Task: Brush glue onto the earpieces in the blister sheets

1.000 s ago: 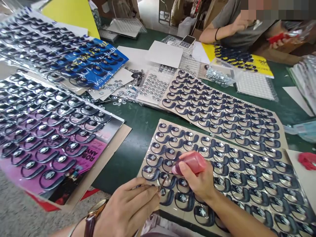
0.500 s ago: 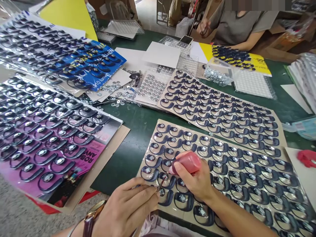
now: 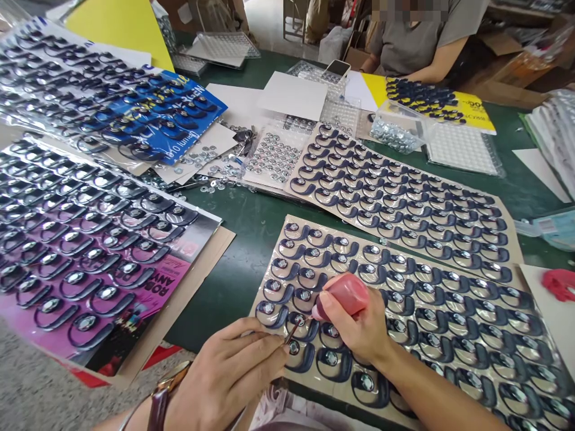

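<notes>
My right hand [image 3: 366, 332] is wrapped round a small red squeeze bottle [image 3: 345, 296], tilted with its nozzle down to the left. Below that nozzle lies a card [image 3: 265, 263] covered in clear film, with rows of dark curved loops, each bearing a round silver gem piece [image 3: 330, 357]. Pinched in my left hand [image 3: 238, 368] is a thin dark pointed tool [image 3: 293, 329], its tip at one gem piece just left of the nozzle. Most of the tool is hidden under my fingers. A watch [image 3: 175, 374] sits on my left wrist.
A second card of loops [image 3: 404, 191] lies behind. Purple [image 3: 148, 293] and blue [image 3: 179, 143] sheets with similar loops are at left. Loose silver discs [image 3: 209, 185], a clear box of metal parts [image 3: 395, 134] and a phone [image 3: 336, 69] lie farther back. A co-worker [image 3: 413, 48] sits opposite.
My right hand and the red bottle have shifted slightly right. My left hand and the pointed tool stay almost in place. The co-worker's raised hand has lowered and their body moved left.
</notes>
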Demonstrator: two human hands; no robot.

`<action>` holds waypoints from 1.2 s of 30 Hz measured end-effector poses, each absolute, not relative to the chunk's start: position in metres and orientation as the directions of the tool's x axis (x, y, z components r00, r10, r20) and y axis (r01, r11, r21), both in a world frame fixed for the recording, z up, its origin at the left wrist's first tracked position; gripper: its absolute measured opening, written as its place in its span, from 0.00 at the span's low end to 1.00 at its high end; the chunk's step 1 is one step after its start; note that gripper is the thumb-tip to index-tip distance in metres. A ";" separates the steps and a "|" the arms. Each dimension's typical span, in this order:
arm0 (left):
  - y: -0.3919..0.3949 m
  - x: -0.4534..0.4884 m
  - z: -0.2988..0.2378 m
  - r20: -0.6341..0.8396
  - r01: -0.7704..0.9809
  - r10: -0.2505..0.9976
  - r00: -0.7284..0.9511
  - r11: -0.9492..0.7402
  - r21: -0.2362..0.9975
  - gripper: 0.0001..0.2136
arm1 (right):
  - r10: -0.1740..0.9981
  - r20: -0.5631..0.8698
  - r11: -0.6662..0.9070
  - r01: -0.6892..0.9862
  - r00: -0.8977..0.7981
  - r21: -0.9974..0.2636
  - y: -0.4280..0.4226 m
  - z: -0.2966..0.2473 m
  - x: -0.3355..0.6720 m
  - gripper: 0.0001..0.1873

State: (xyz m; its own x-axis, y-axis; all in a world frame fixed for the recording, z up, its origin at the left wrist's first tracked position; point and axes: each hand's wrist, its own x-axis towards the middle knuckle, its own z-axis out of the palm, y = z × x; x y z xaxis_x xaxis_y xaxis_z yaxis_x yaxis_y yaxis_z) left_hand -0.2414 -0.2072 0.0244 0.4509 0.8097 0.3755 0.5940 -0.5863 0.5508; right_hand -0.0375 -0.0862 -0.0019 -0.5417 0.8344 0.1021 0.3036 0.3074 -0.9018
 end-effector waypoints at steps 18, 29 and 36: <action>-0.196 -0.247 0.017 0.240 0.455 0.955 0.173 -0.293 0.841 0.13 | 0.749 0.243 0.452 0.207 -0.617 -0.867 -0.089 -0.006 -0.037 0.03; -0.194 -0.246 0.019 0.255 0.439 0.958 0.134 -0.288 0.851 0.10 | 0.713 0.327 0.536 0.181 -0.620 -0.825 -0.092 0.007 -0.035 0.13; -0.198 -0.242 0.024 0.291 0.507 0.935 0.202 -0.355 0.785 0.12 | 0.750 -0.143 -0.068 0.140 -0.645 -0.988 -0.070 0.034 -0.021 0.15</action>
State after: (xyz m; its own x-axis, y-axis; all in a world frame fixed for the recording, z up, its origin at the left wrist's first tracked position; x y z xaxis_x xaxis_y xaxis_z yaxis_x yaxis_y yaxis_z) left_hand -0.2422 -0.1977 0.0236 0.2024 0.9349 0.2914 0.5072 -0.3546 0.7855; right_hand -0.0214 -0.0703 0.0339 -0.6455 0.7503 -0.1429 0.1397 -0.0679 -0.9879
